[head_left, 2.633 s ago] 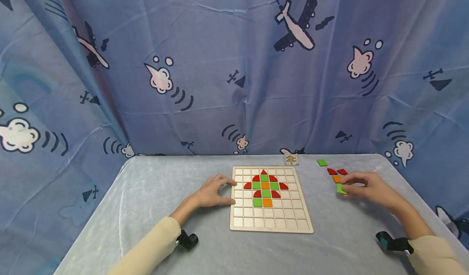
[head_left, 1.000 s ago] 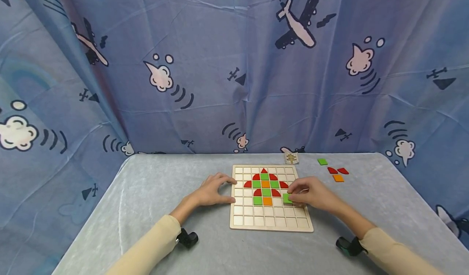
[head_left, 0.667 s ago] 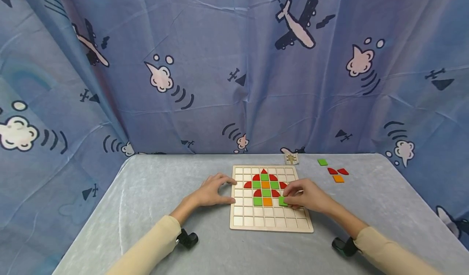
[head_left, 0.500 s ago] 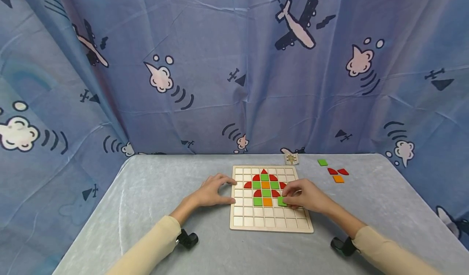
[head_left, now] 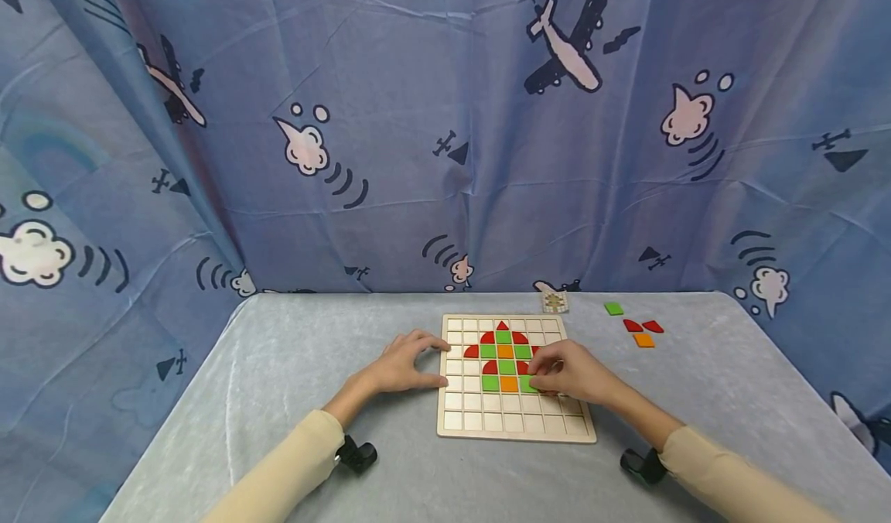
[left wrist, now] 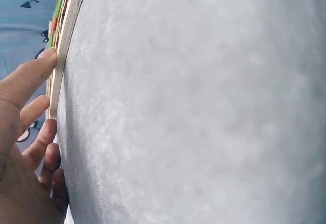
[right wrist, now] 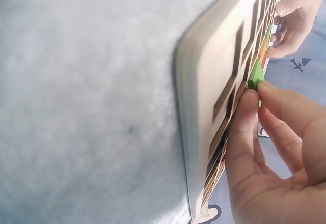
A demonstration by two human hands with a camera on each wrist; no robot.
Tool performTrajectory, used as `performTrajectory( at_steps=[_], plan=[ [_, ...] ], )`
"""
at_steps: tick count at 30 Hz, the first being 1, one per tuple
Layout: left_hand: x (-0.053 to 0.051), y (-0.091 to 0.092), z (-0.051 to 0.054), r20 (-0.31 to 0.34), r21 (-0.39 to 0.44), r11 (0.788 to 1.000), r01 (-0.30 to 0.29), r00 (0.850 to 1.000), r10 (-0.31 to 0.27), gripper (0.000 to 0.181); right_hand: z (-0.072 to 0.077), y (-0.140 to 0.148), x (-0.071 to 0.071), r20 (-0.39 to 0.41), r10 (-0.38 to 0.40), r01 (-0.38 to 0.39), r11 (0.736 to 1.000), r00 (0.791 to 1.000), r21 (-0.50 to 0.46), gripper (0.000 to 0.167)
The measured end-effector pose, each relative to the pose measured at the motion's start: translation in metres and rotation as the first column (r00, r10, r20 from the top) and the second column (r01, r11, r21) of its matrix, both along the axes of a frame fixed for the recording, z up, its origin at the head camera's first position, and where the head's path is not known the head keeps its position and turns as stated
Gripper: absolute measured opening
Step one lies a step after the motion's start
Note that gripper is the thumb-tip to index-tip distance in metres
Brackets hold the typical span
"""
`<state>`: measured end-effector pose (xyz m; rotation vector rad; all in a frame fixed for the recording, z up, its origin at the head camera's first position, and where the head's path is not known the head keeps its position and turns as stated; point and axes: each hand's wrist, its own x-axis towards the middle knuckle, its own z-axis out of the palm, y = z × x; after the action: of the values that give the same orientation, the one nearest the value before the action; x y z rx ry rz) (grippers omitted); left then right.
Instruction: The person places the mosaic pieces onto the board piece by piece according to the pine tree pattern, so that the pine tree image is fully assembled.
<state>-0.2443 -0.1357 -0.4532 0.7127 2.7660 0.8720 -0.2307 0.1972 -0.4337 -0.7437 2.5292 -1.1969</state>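
Observation:
A wooden grid board [head_left: 517, 424] lies on the table, with green, orange and red tiles set in its cells. My left hand [head_left: 400, 366] rests at the board's left edge; thumb and fingertips touch the rim without curling round it, as the left wrist view also shows. My right hand [head_left: 574, 372] is over the right half of the board. Between thumb and finger it pinches a green square tile [right wrist: 256, 75], which sits at the cell right of an orange tile [head_left: 509, 384]. In the head view the fingers partly cover that green tile and the red tiles near it.
Right of the board lie a loose green tile [head_left: 613, 309], two red tiles [head_left: 653, 326] and an orange tile [head_left: 643, 340]. A small pattern card [head_left: 555, 302] sits behind the board. A blue printed curtain [head_left: 390, 159] hangs at the table's back edge.
My right hand has carried the green tile from the loose pieces leftward onto the board, then slid further left beside the orange tile. The left hand has stayed at the board's edge.

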Motion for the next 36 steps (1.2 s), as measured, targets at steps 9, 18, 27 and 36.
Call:
performTrajectory(
  at_steps=[9, 18, 27, 36],
  plan=[
    [0.001, 0.000, 0.001, 0.003, 0.001, 1.000, 0.003, 1.000, -0.003, 0.056, -0.002, 0.000, -0.002, 0.010, -0.008, 0.007, 1.000, 1.000, 0.022, 0.009],
    [0.001, 0.001, 0.001, 0.009, 0.000, 1.000, 0.001, 1.000, -0.001, 0.056, -0.002, 0.018, -0.005, 0.027, -0.020, 0.020, 1.000, 0.999, 0.002, 0.012],
    [-0.001, 0.000, -0.003, 0.010, -0.012, 1.000, 0.005, 1.000, -0.005, 0.056, -0.002, 0.057, -0.008, 0.105, -0.065, 0.068, 0.997, 0.992, -0.028, 0.024],
    [-0.001, -0.002, -0.005, 0.007, -0.023, 1.000, 0.009, 1.000, -0.008, 0.056, -0.002, 0.109, -0.014, 0.085, -0.226, 0.228, 0.974, 0.970, -0.011, 0.040]
  ],
)
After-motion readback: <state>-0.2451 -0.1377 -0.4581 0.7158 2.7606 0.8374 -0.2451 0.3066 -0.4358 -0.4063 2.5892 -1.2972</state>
